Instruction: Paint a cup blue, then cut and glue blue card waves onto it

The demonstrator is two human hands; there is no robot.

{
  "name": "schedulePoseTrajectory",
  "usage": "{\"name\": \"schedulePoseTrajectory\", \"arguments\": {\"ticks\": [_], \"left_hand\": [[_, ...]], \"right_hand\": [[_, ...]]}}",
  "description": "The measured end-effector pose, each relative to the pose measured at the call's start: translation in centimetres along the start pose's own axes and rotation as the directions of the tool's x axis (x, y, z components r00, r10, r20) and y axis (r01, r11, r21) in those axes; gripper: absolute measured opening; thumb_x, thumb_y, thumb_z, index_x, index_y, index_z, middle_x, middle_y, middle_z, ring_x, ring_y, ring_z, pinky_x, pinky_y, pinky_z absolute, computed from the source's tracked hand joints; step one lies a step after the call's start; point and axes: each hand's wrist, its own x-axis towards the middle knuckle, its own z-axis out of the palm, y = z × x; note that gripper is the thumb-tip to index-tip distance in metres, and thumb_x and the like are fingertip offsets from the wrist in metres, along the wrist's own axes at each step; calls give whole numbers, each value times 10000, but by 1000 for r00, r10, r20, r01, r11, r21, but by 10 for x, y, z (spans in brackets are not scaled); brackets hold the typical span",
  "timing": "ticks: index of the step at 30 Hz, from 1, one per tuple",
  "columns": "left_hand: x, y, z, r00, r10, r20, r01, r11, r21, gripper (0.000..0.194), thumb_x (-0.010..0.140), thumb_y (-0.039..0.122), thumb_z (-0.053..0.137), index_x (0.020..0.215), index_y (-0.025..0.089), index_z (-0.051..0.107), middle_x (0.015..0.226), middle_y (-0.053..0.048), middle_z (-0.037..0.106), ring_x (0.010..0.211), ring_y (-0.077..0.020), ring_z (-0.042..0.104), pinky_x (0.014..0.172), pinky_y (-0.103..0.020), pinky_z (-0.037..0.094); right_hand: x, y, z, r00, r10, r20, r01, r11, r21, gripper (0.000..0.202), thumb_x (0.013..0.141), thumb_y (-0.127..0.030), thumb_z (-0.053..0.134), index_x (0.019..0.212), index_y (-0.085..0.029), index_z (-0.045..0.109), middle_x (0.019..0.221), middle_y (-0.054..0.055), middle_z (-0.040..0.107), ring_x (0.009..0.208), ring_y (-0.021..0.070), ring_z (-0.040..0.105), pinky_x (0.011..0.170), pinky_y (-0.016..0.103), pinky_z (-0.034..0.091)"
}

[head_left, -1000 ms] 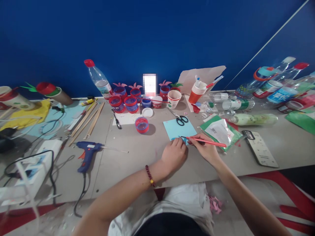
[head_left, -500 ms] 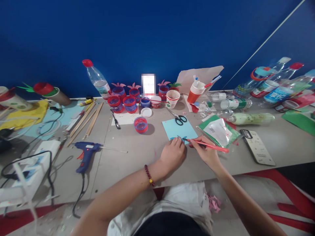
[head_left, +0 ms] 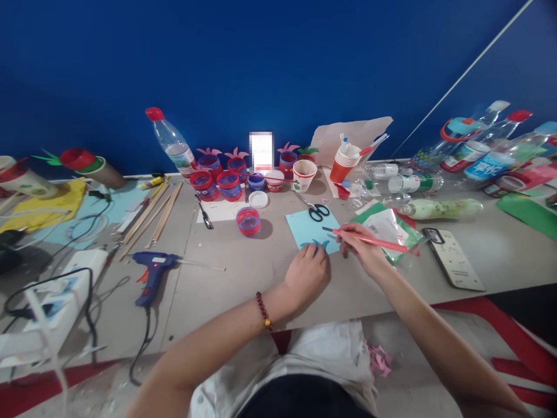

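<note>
My left hand [head_left: 308, 271], wearing a dark red bead bracelet, rests on the table with its fingers curled. They press a darker blue leaf-shaped paper cutout [head_left: 321, 244] onto a light blue sheet of paper [head_left: 301, 226]; part of the cutout is hidden under the fingers. To the right, my right hand [head_left: 357, 247] pinches a long, slim red pen [head_left: 378, 240] with a dark tip. That tip hovers above the sheet, apart from the cutout. Black-handled scissors [head_left: 319, 212] lie across the sheet's far edge.
Red-and-blue painted cups [head_left: 230, 184] stand behind, beside a paper cup [head_left: 304, 175]. On the left lie a blue glue gun [head_left: 153, 273], wooden sticks [head_left: 163, 215] and a power strip [head_left: 65, 296]. A phone [head_left: 455, 259] and several plastic bottles [head_left: 418, 183] are on the right.
My right hand has lifted the red pen off the cutout and drawn it up and a little right. My left hand stays in place.
</note>
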Motion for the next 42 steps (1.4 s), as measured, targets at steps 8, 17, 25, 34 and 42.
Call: {"name": "schedulePoseTrajectory", "arguments": {"ticks": [8,17,25,34,42], "left_hand": [[-3,3,1,999,32,4,-32,997,68,379,925,142,421,1233,-18,573,1267,-239,596,1015,-256,591,843,-377,440],[0,7,-10,998,15,67,-22,995,98,315,928,153,426,1150,38,619,1156,-196,613,907,-236,589,708,-347,442],[0,13,-14,995,-25,94,21,999,43,401,904,318,458,1122,26,626,1062,-188,625,875,-268,574,722,-372,430],[-3,18,-9,992,-74,104,75,997,-5,571,870,388,483,1246,-33,564,1242,-257,578,1059,-338,547,846,-416,434],[-6,20,-5,993,-76,87,77,997,0,612,872,406,479,1275,-49,548,1302,-272,554,1127,-373,539,863,-414,436]], "right_hand": [[48,-10,24,999,-1,44,3,999,-52,479,716,-553,728,530,-194,470,438,-50,464,366,59,351,342,209,241],[69,-24,46,971,113,209,-72,978,-194,442,659,-443,755,532,-200,409,369,-60,450,335,45,325,340,181,219],[79,-28,44,873,248,419,-78,921,-383,407,664,-382,734,518,-187,408,401,-37,505,325,50,410,334,163,293],[82,-19,45,885,206,418,-10,906,-424,333,684,-279,664,507,-190,397,405,-39,504,323,53,422,336,166,327],[83,-18,46,885,203,419,4,897,-443,316,672,-271,657,505,-192,401,397,-39,497,330,59,424,344,171,331]]}}
